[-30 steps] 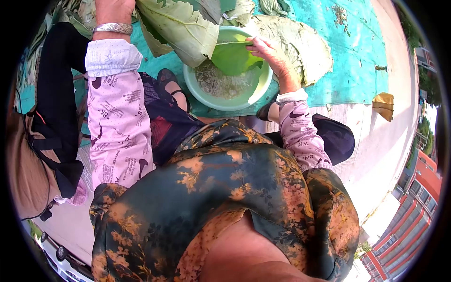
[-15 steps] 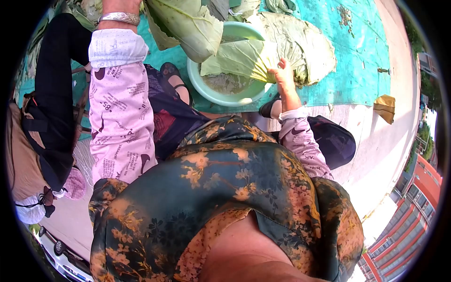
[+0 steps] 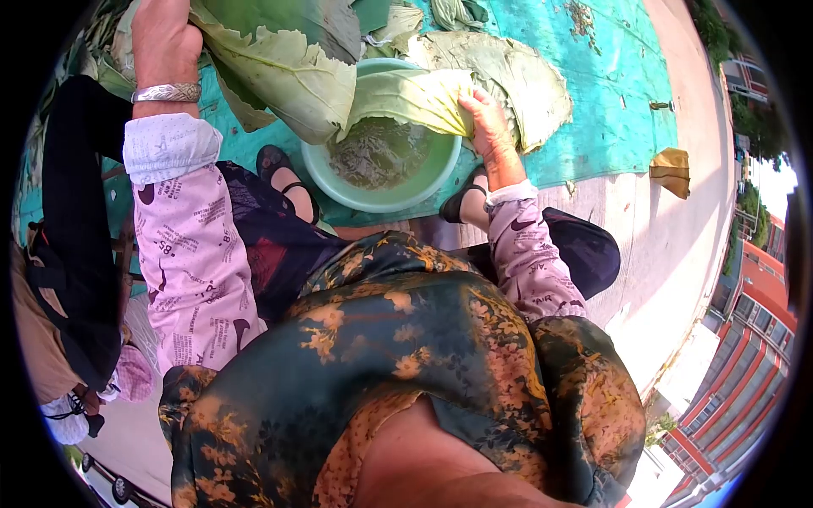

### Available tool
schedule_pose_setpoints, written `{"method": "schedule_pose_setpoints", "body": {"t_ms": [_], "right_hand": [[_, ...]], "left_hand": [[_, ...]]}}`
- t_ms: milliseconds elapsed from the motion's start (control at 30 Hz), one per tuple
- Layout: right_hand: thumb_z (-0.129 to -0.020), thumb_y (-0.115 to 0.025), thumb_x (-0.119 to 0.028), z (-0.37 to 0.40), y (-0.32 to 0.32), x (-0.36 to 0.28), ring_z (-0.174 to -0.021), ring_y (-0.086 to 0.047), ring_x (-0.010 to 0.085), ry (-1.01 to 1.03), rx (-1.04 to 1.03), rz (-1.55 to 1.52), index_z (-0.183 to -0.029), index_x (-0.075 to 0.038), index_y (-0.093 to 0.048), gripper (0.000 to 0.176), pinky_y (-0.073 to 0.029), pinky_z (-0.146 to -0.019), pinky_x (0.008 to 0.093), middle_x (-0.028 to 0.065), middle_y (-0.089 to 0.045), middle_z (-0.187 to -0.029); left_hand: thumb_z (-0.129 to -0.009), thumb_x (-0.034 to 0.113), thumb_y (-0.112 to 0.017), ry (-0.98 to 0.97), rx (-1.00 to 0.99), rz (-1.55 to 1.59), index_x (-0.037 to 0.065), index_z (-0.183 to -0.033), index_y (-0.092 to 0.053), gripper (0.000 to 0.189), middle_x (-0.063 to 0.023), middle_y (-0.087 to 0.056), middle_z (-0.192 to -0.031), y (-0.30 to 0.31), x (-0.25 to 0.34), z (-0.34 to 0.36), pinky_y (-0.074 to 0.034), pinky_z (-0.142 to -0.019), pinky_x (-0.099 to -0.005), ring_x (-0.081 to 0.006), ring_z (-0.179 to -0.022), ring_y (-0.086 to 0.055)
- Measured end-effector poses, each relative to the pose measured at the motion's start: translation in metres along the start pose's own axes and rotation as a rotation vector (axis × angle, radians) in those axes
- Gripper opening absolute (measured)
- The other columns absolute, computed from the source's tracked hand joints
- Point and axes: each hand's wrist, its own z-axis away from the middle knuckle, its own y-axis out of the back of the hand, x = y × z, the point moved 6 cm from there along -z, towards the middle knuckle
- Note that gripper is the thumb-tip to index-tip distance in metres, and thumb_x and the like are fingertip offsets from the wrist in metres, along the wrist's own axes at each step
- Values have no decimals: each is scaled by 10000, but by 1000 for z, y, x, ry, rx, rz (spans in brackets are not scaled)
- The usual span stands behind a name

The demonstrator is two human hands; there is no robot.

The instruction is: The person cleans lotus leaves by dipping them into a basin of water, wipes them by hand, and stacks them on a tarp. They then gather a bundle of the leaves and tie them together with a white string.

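Note:
A pale green basin [image 3: 378, 200] of murky water stands between my feet. My right hand [image 3: 491, 127] pinches the stem end of a pale leaf [image 3: 406, 97], which stretches leftward over the basin. At the upper left, my left hand [image 3: 167, 42], with a silver bracelet at the wrist, is closed at the edge of large green leaves [image 3: 296, 80]; their lower part hangs over the basin's left rim. The fingertips of my left hand are partly hidden. Behind my right hand, a wide flattened leaf pile [image 3: 533, 89] lies on the turquoise sheet.
The turquoise sheet [image 3: 627, 110] spreads under the basin, with a brown scrap [image 3: 671, 172] by its right edge. A person in black sleeves [image 3: 80, 203] is close on the left. More leaves [image 3: 457, 14] lie beyond the basin. A building [image 3: 745, 356] shows at the far right.
The large leaves and my left hand have moved left. My right hand has closed from spread fingers onto the pale leaf's end, and the leaf is lifted, uncovering more water. The whole view has shifted.

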Motion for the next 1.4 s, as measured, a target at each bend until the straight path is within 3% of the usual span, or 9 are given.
{"method": "schedule_pose_setpoints", "body": {"t_ms": [300, 433, 633, 833, 967, 1100, 1200, 1333, 1400], "right_hand": [[-839, -490, 6, -70, 53, -152, -947, -576, 226, 493, 79, -118, -1126, 12, -480, 287, -476, -835, 355, 111, -570, -1068], [-806, -511, 26, -110, 128, -99, -895, -576, 250, 448, 310, -140, -1090, 42, -480, 286, -477, -801, 362, 144, -563, -1017], [-752, -590, -27, -82, 230, 75, -798, -567, 277, -59, 842, -97, -917, 26, -574, 174, -454, -710, 375, 151, -595, -886], [-761, -602, -56, -49, 224, 104, -783, -581, 268, -147, 772, -233, -1004, 10, -528, 262, -482, -665, 391, 121, -579, -933], [-768, -585, -55, -25, 204, 111, -730, -581, 239, -264, 740, -57, -933, -7, -534, 180, -481, -571, 352, 109, -574, -847], [-668, -615, -23, -30, 223, 112, -513, -546, 218, -58, 822, 206, -706, 5, -577, 61, -431, -386, 355, 97, -551, -668], [-650, -610, -31, -24, 236, 99, -496, -566, 217, -80, 943, 335, -708, 8, -606, 70, -410, -355, 337, 92, -572, -631], [-651, -680, -135, -50, 286, 118, -667, -600, 211, 38, 725, 1247, -694, -124, -636, 63, -479, -559, 345, 61, -617, -709], [-638, -676, -163, -58, 293, 119, -699, -610, 245, 27, 685, 1427, -722, -134, -654, 91, -479, -596, 361, 75, -629, -743]], "left_hand": [[-789, -9, -515, -22, -47, 73, 6, -1133, -515, 345, -72, -605, -982, -12, 4, 13, -478, -790, -293, -180, -865, -587], [-798, -1, -510, -1, -35, 44, 6, -1131, -514, 333, -74, -604, -981, -9, 2, 11, -480, -784, -292, -182, -858, -589], [-787, 21, -591, 153, 161, -109, -32, -1116, -514, 342, -116, -594, -1023, 20, -18, -12, -494, -800, -312, -209, -896, -598], [-765, 12, -649, 204, 213, -120, -49, -1107, -514, 373, -134, -578, -1082, 25, -24, -14, -481, -848, -330, -233, -957, -584], [-763, -4, -646, 233, 254, -138, -50, -1119, -485, 393, -147, -561, -1103, 24, -24, -16, -481, -858, -343, -249, -980, -573], [-755, -10, -653, 225, 230, -169, -57, -1139, -446, 439, -165, -550, -1110, 22, -23, -13, -482, -867, -356, -266, -989, -569], [-755, -8, -653, 233, 204, -173, -57, -1139, -449, 437, -164, -550, -1112, 24, -25, -14, -481, -867, -356, -266, -987, -570], [-762, -3, -647, 226, 219, -154, -50, -1122, -474, 402, -158, -556, -1108, 21, -23, -8, -481, -861, -355, -258, -977, -575], [-765, 1, -644, 213, 187, -151, -47, -1111, -486, 384, -158, -562, -1099, 26, -29, -13, -482, -856, -357, -256, -972, -577]]}}
